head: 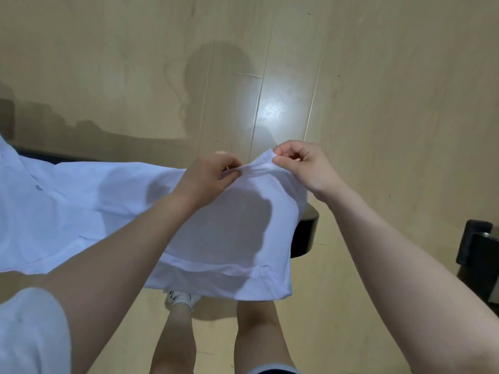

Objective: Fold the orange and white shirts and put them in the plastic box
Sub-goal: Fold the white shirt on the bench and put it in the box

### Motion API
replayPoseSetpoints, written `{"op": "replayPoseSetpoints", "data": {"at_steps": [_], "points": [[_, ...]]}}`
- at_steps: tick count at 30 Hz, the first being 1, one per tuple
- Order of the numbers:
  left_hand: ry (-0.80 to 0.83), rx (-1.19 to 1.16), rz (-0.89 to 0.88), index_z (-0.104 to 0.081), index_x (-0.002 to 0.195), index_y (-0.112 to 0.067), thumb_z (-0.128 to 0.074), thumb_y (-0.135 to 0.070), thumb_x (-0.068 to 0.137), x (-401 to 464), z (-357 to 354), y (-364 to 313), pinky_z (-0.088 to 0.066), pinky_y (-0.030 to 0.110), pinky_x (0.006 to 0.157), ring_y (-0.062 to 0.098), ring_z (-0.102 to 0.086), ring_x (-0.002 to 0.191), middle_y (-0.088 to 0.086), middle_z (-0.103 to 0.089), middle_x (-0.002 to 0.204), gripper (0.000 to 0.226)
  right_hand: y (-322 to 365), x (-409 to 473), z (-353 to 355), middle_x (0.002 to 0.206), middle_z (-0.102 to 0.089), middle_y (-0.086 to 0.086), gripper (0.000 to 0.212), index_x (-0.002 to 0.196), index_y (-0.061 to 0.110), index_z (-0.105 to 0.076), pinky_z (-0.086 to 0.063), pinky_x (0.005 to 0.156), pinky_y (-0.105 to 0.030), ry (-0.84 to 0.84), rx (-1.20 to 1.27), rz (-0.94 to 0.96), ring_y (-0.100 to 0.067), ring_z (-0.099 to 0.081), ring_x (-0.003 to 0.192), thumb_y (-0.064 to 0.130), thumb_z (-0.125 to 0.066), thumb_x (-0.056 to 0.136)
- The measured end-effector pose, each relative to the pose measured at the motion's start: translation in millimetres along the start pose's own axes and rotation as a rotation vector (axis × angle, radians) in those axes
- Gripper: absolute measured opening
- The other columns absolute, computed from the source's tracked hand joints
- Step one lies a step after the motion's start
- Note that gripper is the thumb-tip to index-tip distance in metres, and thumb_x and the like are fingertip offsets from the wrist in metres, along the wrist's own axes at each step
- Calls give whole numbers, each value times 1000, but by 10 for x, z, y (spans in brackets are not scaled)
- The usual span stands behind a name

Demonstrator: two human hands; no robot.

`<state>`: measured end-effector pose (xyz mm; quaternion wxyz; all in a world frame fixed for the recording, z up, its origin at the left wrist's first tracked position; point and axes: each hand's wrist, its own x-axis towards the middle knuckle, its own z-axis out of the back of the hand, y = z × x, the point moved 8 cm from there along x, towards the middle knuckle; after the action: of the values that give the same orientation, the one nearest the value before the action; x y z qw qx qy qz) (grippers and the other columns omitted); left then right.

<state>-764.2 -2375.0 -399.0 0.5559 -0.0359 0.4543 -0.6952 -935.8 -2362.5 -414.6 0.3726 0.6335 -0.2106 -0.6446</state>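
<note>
The white shirt (108, 211) lies spread over a dark table, its right end lifted and hanging past the table's rounded corner. My left hand (208, 179) pinches the shirt's far edge near the middle of the view. My right hand (299, 168) pinches the same edge a little further right, at a raised corner of the cloth. The two hands are close together, above the shirt. No orange shirt and no plastic box are in view.
The dark table (307, 230) shows only at its rounded right corner and along a strip at the far left. A dark chair or stand (480, 255) stands at the right edge. Pale wood floor (270, 63) lies beyond; my legs and a white shoe show below.
</note>
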Motion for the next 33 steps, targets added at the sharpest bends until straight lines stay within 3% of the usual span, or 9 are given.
{"op": "replayPoseSetpoints", "data": {"at_steps": [4,8,11,15,20,22,25,29,33], "points": [[-102,92,-175,-60,86,-16,-49,-21,81,-289,6,-232,-45,30,63,18,-51,75,8,-63,82,13,93,-557,52,85,-48,13,8,82,21,-64,-34,70,-4,-177,-177,193,6,-47,77,13,-63,82],[21,226,-295,-66,82,-10,-47,-13,77,-602,-320,-313,-49,33,54,29,-58,68,11,-62,78,20,-300,-1114,-76,84,-50,7,10,86,11,-68,-43,80,-22,-335,-404,228,-21,-54,87,9,-58,82],[137,370,-358,-70,87,-10,-51,-11,70,-799,-626,-165,-51,35,50,31,-58,58,12,-63,79,25,-719,-1231,-149,89,-54,2,14,96,11,-61,-45,77,-29,-378,-300,-50,-24,-55,89,5,-52,87],[142,427,-377,-65,94,-10,-47,-10,71,-849,-753,-105,-51,36,49,33,-58,61,13,-63,83,29,-939,-1140,-212,77,-53,6,20,97,14,-52,-46,81,-34,-492,59,-349,-17,-54,81,29,-59,86],[129,491,-233,-60,97,-6,-61,-1,63,-865,-685,-24,-47,36,50,36,-59,63,17,-64,88,34,-848,-970,-307,92,-56,2,41,107,9,-56,-42,80,-26,-550,-1,-392,-15,-53,87,36,-69,79],[130,481,-212,-63,94,-3,-64,3,63,-886,-654,-17,-47,37,52,38,-58,65,20,-63,90,31,-867,-928,-351,75,-54,3,12,81,12,-58,-39,69,-26,-548,12,-408,-14,-50,71,22,-66,79],[104,416,-241,-64,99,-3,-52,-3,74,-939,-633,-44,-48,40,66,39,-59,78,18,-63,99,28,-858,-925,-352,53,-38,4,33,53,17,-34,-29,50,-25,-541,22,-387,-12,-34,51,10,-56,77],[-69,186,12,-63,106,-2,-46,-2,84,-1037,-394,203,-43,37,84,36,-55,97,18,-61,106,28,-1010,-1121,-156,89,-61,-7,4,81,16,-50,-42,69,-30,-651,-54,-447,-24,-53,78,18,-50,86],[-240,-108,438,-57,117,-6,-45,-8,91,-1294,-88,636,-37,24,81,26,-55,101,13,-57,114,29,-816,-1183,-280,124,-52,-12,38,120,10,-46,-38,91,-41,-686,-396,-331,-32,-46,115,24,-56,86]]}}
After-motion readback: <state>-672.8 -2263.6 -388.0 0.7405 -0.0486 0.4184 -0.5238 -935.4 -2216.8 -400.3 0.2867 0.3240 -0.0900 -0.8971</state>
